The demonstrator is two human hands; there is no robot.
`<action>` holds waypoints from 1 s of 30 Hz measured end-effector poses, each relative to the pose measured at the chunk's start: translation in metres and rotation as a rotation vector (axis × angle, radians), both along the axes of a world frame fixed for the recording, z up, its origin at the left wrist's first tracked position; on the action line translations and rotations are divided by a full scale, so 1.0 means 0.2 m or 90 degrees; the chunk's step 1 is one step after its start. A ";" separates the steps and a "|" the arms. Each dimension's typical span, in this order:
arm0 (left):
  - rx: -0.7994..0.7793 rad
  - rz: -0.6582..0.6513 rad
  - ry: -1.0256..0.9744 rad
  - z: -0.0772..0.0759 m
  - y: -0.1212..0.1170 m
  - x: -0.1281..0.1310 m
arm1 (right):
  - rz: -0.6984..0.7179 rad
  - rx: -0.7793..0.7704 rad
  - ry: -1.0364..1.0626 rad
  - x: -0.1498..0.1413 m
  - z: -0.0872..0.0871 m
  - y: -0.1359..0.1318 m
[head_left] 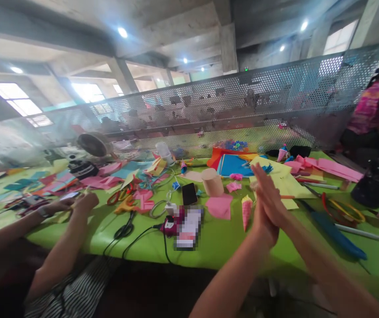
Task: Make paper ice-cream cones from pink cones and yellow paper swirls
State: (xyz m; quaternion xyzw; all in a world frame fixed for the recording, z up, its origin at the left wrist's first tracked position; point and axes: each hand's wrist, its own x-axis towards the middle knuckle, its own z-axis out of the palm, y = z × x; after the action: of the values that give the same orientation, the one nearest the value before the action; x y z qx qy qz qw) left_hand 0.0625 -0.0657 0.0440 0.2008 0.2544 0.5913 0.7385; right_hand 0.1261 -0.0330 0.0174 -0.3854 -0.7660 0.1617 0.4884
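Observation:
Over the green table (219,247), my left hand (264,226) and my right hand (271,194) are pressed palm to palm, slightly blurred. Their fingers are stretched out, pointing up and away from me. Whatever lies between the palms, if anything, is hidden. Just left of them a small pink paper cone (246,213) with a yellow top lies on the table. Behind the fingers are yellow paper sheets (290,179) and a small blue piece (268,168). A pink paper square (219,206) and a pale round roll (212,182) sit further left.
Scissors (344,208) and a blue tool-like object (335,232) lie at right. Phones (189,194), a purple power strip (171,225) and cables are left of centre. At far left a co-worker's hands (85,203) work among paper scraps. A perforated metal screen (189,117) stands behind.

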 end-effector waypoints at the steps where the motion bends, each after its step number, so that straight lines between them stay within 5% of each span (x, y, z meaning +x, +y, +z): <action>1: 0.008 -0.043 -0.034 0.00 0.00 0.00 | -0.027 -0.008 0.004 0.02 0.00 0.02; 3: 0.036 -0.077 -0.077 0.00 0.02 -0.03 | -0.030 -0.024 0.008 0.05 -0.03 0.02; 7: 0.038 -0.001 -0.081 -0.07 0.08 -0.03 | 0.050 -0.048 0.076 0.02 -0.07 -0.04; 12: 0.005 -0.013 -0.127 -0.17 0.11 0.05 | 0.034 -0.177 0.282 0.00 0.04 0.06; 18: -0.088 -0.011 -0.139 -0.12 0.11 -0.02 | 0.115 -0.202 0.420 0.07 0.05 0.17; 26: -0.006 -0.074 -0.128 -0.10 0.06 0.03 | 0.018 -0.137 0.239 0.09 0.00 0.12; 30: 0.032 -0.040 -0.092 -0.08 0.09 0.00 | 0.082 -0.259 0.361 -0.02 -0.02 0.02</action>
State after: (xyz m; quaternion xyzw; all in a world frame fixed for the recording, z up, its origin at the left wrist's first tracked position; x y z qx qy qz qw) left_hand 0.0632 -0.0481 0.0271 0.1839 0.1789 0.5869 0.7680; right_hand 0.1227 -0.0290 0.0131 -0.3658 -0.5744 0.4422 0.5837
